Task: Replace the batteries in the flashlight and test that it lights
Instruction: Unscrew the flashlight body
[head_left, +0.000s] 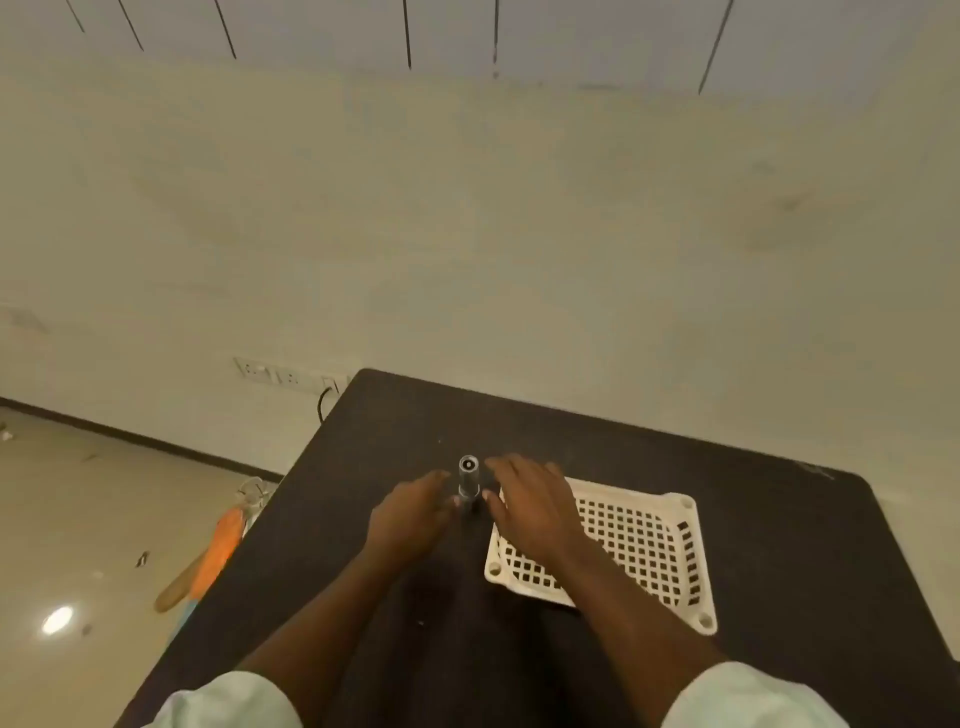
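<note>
Dark surface: the tabletop (571, 436) is near-black and matte, and my work sits toward its far middle.
Flashlight: a small grey metal flashlight (468, 480) stands upright on the tabletop between my two hands, one round end facing up.
Left hand: my left hand (410, 514) is just left of the flashlight, fingers loosely spread, tips close to its lower body; whether they touch it I cannot tell.
Right hand: my right hand (530, 512) hovers just right of the flashlight, partly over the basket's near-left corner, grip spread and holding nothing.
Basket: a white plastic lattice basket (675, 561) lies right of the flashlight; I see nothing in the part that shows.
Batteries: none in view, old or new.
Progress: I cannot tell whether the cells are swapped; the flashlight looks assembled and standing, and no beam shows.
Left to do: if this is the start, everything; if the end, I judge only the light test is unconfirmed.
</note>
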